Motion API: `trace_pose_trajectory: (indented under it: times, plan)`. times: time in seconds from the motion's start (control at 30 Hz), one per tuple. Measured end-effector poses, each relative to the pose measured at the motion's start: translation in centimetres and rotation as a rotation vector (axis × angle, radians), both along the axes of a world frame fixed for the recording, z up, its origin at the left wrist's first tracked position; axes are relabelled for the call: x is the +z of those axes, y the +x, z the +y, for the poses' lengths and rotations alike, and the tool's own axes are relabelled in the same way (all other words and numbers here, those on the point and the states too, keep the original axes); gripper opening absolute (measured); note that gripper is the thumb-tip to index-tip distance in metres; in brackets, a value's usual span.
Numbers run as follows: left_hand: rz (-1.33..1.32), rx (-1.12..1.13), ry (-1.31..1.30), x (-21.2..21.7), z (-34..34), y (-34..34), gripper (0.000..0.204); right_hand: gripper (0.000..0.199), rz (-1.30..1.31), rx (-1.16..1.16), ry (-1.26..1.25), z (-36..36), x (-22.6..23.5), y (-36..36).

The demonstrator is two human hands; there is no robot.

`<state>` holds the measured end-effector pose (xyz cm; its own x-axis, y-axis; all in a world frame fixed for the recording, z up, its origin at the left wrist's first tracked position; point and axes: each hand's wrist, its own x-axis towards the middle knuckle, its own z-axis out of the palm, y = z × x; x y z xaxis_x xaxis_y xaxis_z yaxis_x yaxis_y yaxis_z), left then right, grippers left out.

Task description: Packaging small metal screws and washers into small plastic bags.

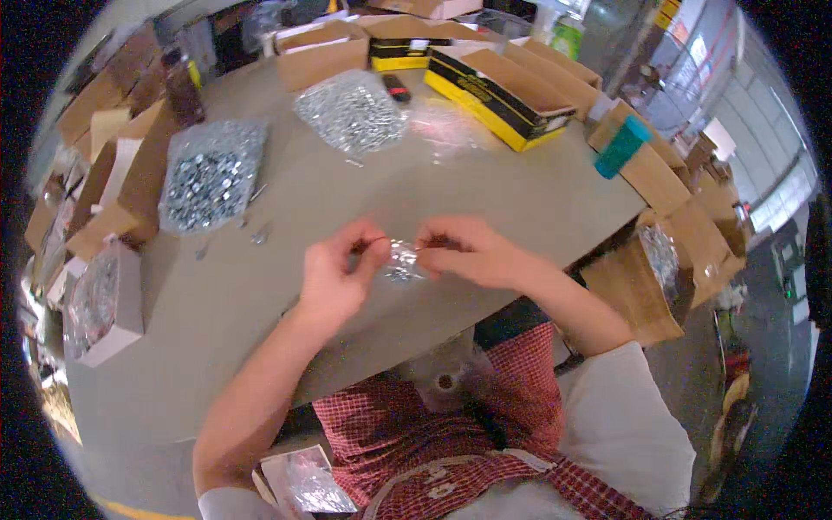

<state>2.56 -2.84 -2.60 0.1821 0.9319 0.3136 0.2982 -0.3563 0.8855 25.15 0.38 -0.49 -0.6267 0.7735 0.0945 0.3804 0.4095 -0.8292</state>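
Between my two hands, just above the near part of the table, is a small clear plastic bag [403,260] with shiny metal pieces in it. My left hand [341,264] pinches its left side between thumb and fingers. The other side is gripped by my right hand [464,251], fingers bent and pressed together. Blur hides the exact kind of the pieces inside. Farther off on the table lie a large clear bag of metal nuts [212,184] at the left and a spread bag of small silvery hardware [351,111] at the back.
A black and yellow carton [498,95] stands at the back right, a dark red-marked object [396,87] beside the hardware. Open cardboard boxes [130,186] line the left edge. At right are a teal cylinder [622,146] and a carton holding plastic bags [637,277]. Loose pieces [258,237] lie left of my hands.
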Motion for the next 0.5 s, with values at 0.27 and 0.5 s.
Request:
trace_pose_trajectory:
  times: [0.27,0.5]
  plan:
    - [-0.011,-0.096,0.028,-0.1,-0.8,1.0,0.007,0.018,0.138,0.013,0.174,-1.0,-1.2,-0.5]
    - [-0.126,-0.101,-0.116,0.1,-0.9,1.0,0.007,0.016,0.198,-0.005,-0.147,-1.9,-1.7,1.6]
